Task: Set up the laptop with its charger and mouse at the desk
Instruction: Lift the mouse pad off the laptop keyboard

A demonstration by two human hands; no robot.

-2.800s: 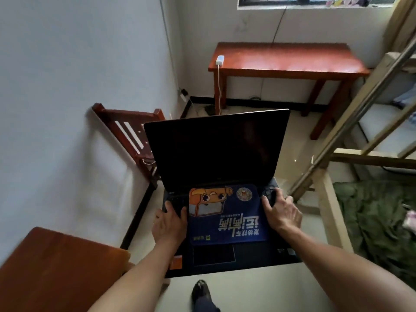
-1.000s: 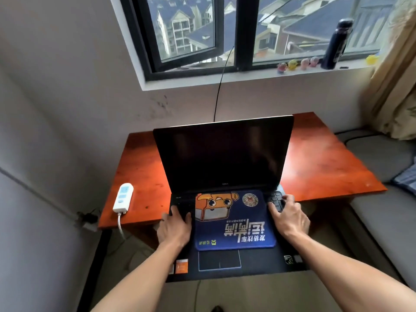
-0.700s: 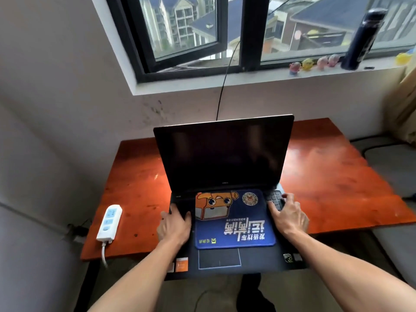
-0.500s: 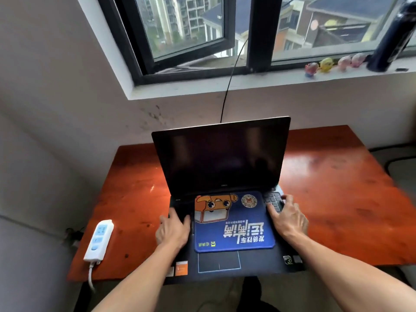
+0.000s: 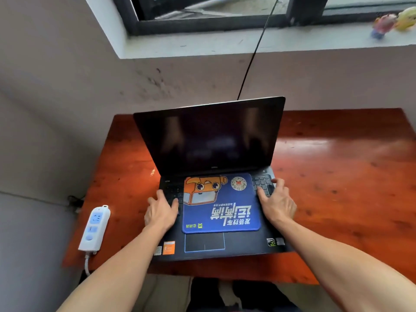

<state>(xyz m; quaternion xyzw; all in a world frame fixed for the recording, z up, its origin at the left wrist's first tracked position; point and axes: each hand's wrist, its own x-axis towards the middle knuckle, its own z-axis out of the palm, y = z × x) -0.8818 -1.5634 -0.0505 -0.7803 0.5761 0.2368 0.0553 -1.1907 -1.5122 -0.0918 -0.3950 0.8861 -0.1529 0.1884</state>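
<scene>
Gripping the open black laptop (image 5: pixel 213 176) by its side edges, left hand (image 5: pixel 161 211) and right hand (image 5: pixel 278 203) curl fingers around the base, over the glossy reddish wooden table (image 5: pixel 337 176). Blue cartoon mouse pad (image 5: pixel 221 203) covers the keyboard. White rounded power strip (image 5: pixel 94 228) lies near the table's left edge.

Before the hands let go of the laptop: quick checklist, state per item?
1. Open black laptop over the red-brown wooden desk: ok.
2. Base fully down on the desk: cannot tell.
3. Left hand and right hand gripping the laptop's sides: ok.
4. Blue mouse pad with orange cartoon off the keyboard: not ok, it lies on the keys.
5. White power strip in reach at the desk's left edge: ok.
6. Charger and mouse in view: not ok, neither visible.
</scene>
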